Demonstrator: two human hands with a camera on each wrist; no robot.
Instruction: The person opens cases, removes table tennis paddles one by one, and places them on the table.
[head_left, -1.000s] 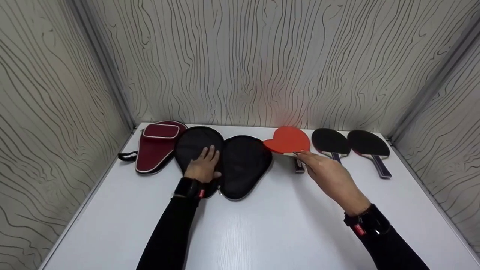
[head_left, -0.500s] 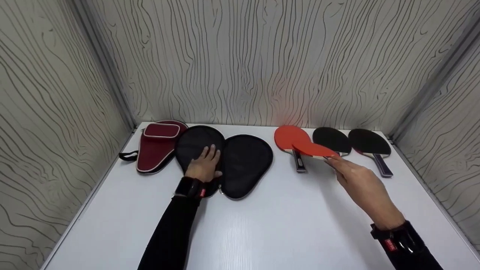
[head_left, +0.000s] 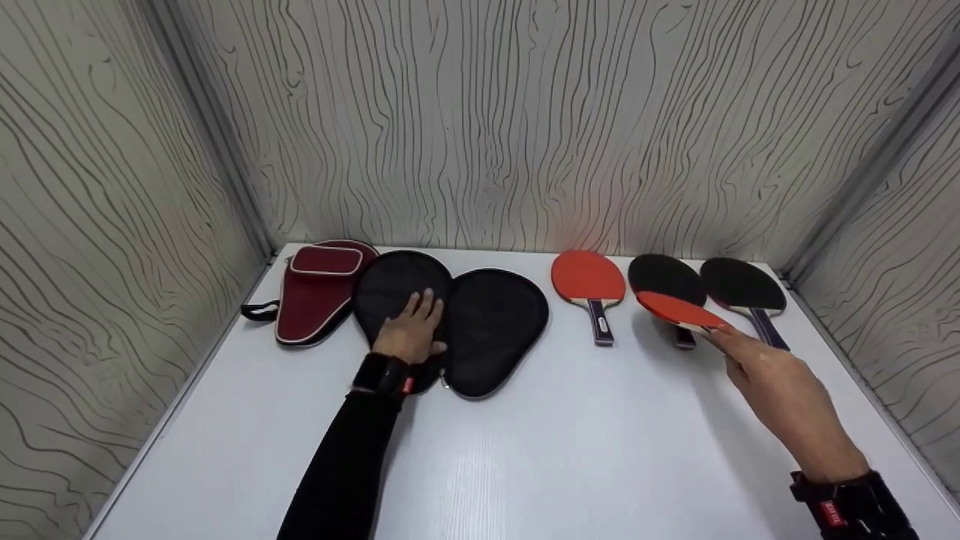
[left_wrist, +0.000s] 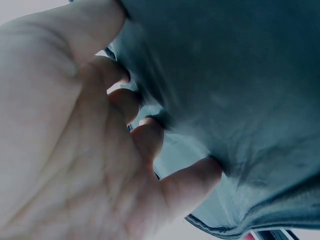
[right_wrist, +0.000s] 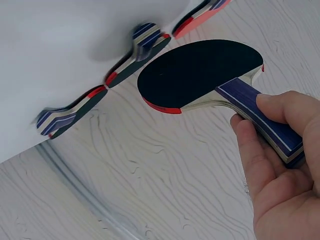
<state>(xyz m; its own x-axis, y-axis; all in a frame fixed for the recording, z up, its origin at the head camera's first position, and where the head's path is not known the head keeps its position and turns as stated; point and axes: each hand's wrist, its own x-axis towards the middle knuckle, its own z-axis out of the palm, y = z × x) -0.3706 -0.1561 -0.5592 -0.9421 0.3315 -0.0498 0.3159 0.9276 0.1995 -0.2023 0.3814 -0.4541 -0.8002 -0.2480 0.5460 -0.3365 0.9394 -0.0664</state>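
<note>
My left hand (head_left: pixel 409 330) rests with spread fingers on the left half of an unfolded black paddle case (head_left: pixel 495 330). In the left wrist view its fingertips touch the dark lining (left_wrist: pixel 240 80). My right hand (head_left: pixel 780 397) holds a table tennis paddle (head_left: pixel 679 309) by its handle, above the table and tilted, red face up. The right wrist view shows the thumb on the blue handle and the paddle's black underside (right_wrist: pixel 200 72). Below the held paddle lies a black-faced paddle (head_left: pixel 664 274), partly covered by it.
A red-faced paddle (head_left: pixel 589 276) lies right of the case, and another black-faced paddle (head_left: pixel 742 283) at the far right. A dark red case (head_left: pixel 311 304) with a black strap lies at the left. Patterned walls (head_left: pixel 480 127) enclose the white table (head_left: pixel 480 465).
My right hand has carried the held paddle to the right, from over the red-faced paddle to over the middle black-faced one. The left hand has stayed on the black case.
</note>
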